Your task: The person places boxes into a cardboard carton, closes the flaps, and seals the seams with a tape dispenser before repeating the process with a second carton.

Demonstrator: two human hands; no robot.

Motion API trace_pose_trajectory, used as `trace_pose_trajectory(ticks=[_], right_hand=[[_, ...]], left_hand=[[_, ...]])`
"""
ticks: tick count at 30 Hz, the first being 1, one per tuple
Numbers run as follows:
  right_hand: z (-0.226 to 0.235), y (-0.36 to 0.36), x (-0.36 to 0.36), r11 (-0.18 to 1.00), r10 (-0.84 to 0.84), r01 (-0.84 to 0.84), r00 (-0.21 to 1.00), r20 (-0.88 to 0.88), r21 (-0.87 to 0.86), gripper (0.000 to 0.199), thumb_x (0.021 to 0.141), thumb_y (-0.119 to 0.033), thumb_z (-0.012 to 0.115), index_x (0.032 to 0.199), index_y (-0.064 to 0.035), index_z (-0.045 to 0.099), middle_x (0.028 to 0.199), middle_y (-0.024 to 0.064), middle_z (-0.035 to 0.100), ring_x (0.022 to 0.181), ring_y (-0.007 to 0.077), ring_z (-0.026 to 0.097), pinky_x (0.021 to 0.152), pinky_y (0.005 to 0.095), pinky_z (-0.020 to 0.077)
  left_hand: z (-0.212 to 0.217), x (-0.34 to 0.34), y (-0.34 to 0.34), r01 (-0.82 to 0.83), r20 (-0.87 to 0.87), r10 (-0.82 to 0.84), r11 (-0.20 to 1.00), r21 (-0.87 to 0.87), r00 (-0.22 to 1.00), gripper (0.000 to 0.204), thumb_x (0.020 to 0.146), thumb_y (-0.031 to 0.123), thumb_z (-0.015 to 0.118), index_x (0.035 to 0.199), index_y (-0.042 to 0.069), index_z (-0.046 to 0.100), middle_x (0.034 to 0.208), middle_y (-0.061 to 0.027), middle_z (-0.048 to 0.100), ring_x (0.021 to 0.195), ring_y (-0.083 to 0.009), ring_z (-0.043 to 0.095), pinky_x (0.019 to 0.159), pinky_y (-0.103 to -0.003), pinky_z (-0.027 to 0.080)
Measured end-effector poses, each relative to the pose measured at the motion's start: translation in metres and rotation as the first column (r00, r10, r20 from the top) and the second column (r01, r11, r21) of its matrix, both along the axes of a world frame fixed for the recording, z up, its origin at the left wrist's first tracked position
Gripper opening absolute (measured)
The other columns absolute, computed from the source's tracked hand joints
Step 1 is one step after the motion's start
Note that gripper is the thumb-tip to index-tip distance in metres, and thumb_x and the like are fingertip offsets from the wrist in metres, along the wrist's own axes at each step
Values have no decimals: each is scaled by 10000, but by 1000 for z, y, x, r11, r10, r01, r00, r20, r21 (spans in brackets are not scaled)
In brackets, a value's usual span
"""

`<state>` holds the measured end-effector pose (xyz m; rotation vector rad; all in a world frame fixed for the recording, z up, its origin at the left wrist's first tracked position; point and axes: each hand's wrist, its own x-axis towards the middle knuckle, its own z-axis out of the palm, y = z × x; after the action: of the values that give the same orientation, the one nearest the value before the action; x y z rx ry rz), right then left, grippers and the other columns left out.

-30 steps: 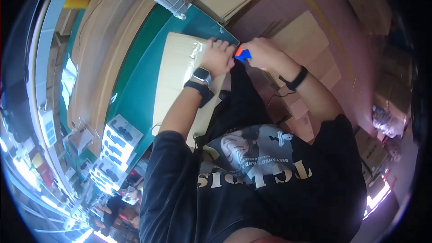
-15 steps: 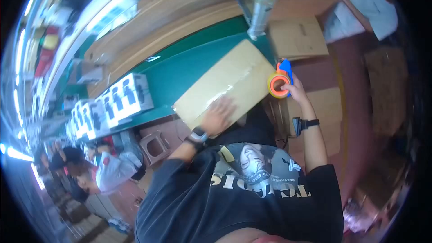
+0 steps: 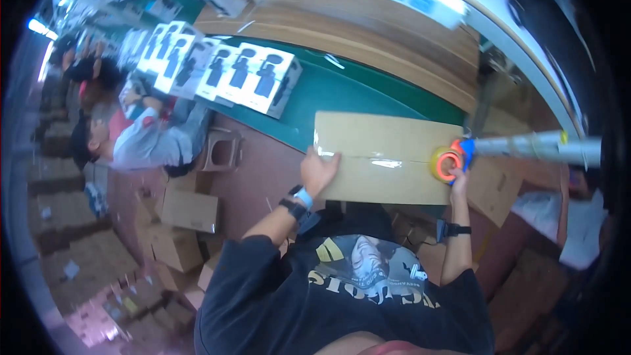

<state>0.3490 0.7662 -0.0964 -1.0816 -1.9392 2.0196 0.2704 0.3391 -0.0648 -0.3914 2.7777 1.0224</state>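
A long cardboard box (image 3: 374,135) lies in front of me at the edge of the green worktop (image 3: 305,112), with shiny clear tape (image 3: 386,164) along its middle seam. My left hand (image 3: 319,172) grips the box's left end, thumb on top and the other fingers partly hidden past the edge. In my right hand (image 3: 458,183) is an orange and blue tape dispenser (image 3: 466,147) with a yellowish roll, held over the box's right end. Whether the dispenser touches the box I cannot tell.
White printed boxes (image 3: 253,79) stand in a row on the worktop's left. A wooden shelf (image 3: 368,39) runs behind it. A pale post (image 3: 536,146) juts in at right. At left sit a co-worker (image 3: 154,138), a stool (image 3: 222,150) and several cartons (image 3: 176,243).
My view has swung round, and the box now lies level across it. My left hand has gone from flat on the box's top to its left end. The dispenser is now over the right end.
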Motion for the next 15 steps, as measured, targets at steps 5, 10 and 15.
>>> trace_pose_trajectory(ticks=[5, 10, 15], right_hand=[[9, 68, -134, 997, -70, 72, 996, -58, 38, 419, 791, -138, 638, 1188, -6, 637, 1072, 42, 638, 1005, 181, 601, 944, 345, 466], [17, 60, -312, 993, 97, -107, 978, -186, -45, 397, 906, -232, 610, 1247, -31, 641, 1210, 78, 675, 1101, 216, 622, 1017, 353, 457], [-71, 194, -404, 925, 302, -290, 953, 13, -244, 429, 900, -267, 614, 1269, -49, 630, 1223, 73, 671, 1106, 228, 623, 1013, 365, 464]], left_hand=[[67, -195, 47, 248, -318, -202, 963, 110, 926, 637, 779, 500, 757, 1167, 5, 659, 970, -232, 730, 894, -399, 711, 801, -466, 572], [35, -367, 107, 586, 95, -597, 725, -362, 797, 684, 726, 567, 761, 1178, 56, 722, 1286, -218, 658, 1179, -302, 649, 1006, -428, 506], [-21, -272, 136, 561, -216, -618, 781, -274, 756, 642, 870, 477, 651, 1402, 126, 572, 1449, -157, 554, 1303, -364, 548, 1087, -504, 435]])
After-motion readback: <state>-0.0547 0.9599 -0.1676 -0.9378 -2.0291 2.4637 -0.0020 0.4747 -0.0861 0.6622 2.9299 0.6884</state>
